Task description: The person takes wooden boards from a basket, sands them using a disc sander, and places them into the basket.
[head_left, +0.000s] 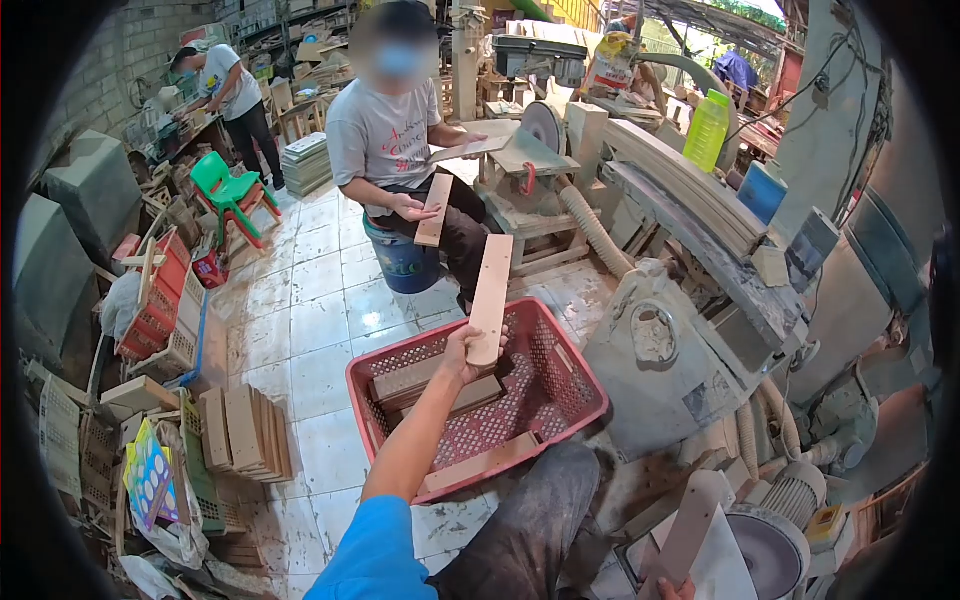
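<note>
My left hand (pixel 466 352) is closed around the lower end of a flat wooden board (pixel 492 295) with small holes and a rounded end. It holds the board up over a red plastic crate (pixel 585 412), where more wooden pieces (pixel 472 392) lie. At the bottom right, my right hand (pixel 677 589) grips the lower end of a second wooden board (pixel 688 530), mostly cut off by the frame edge. That board stands tilted beside a round sanding disc (pixel 765 555).
A co-worker (pixel 388 140) sits facing me on a blue bucket (pixel 405 262), holding wooden boards. Another person stands at the back left near a green chair (pixel 225 185). Stacked boards (pixel 245 430) lie on the left floor. A dusty machine (pixel 660 350) and planks (pixel 690 185) flank the right.
</note>
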`<state>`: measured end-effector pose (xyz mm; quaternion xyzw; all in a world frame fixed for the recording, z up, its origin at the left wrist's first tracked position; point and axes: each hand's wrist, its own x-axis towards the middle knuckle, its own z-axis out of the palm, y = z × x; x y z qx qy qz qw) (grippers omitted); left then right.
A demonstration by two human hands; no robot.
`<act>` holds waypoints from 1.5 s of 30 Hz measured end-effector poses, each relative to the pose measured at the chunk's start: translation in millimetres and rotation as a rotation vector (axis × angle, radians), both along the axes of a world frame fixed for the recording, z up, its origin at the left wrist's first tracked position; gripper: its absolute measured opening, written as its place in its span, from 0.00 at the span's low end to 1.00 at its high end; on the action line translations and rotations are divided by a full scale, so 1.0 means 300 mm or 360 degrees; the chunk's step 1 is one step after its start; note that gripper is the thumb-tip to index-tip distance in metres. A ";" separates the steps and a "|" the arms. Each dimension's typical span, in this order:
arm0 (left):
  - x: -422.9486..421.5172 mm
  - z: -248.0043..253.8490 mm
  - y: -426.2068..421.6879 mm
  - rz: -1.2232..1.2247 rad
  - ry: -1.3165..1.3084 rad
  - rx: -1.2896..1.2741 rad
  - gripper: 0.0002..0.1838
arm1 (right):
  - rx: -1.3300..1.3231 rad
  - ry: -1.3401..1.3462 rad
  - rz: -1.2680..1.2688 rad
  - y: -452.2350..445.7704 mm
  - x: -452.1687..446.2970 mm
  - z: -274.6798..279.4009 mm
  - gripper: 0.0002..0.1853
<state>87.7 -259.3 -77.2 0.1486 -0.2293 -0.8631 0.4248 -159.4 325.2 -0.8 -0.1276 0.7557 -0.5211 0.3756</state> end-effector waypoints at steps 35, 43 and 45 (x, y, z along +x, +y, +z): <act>0.009 0.121 -0.050 0.0137 -0.0178 -0.0273 0.30 | -0.0122 0.0014 0.0116 0.074 -0.063 -0.150 0.26; 0.040 0.113 -0.074 0.0165 -0.0184 -0.0264 0.30 | -0.0142 0.0070 0.0150 0.060 -0.081 -0.156 0.26; 0.047 0.116 -0.072 0.0157 -0.0180 -0.0270 0.30 | -0.0125 0.0042 0.0177 0.058 -0.075 -0.145 0.27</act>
